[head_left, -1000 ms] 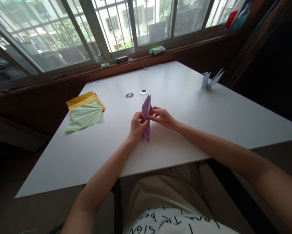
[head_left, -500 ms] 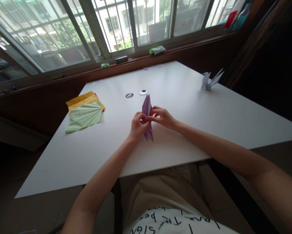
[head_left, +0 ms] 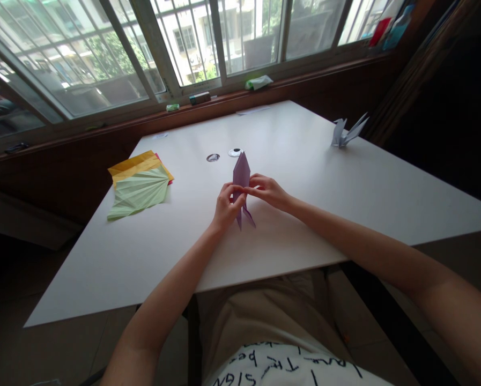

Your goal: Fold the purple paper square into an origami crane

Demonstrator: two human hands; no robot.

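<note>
A piece of folded purple origami paper [head_left: 241,169] is held upright between my hands, over the middle of the white table. Its top comes to a point, and two narrow legs spread apart at the bottom. My left hand [head_left: 227,202] pinches its left side near the middle, with fingers in front of the paper. From the right, my right hand [head_left: 266,191] grips the right edge between thumb and fingertips. The fingers cover the paper's middle folds.
On the left of the white table [head_left: 304,225] lie creased green paper [head_left: 139,194] and yellow paper [head_left: 135,164], with a red edge beneath. Two round table discs [head_left: 213,157] sit beyond my hands. A grey paper crane [head_left: 347,132] stands at the right edge. Windows rise behind.
The purple paper has turned so its broader face shows, and its lower legs have spread apart. Both hands have shifted only slightly and keep their hold.
</note>
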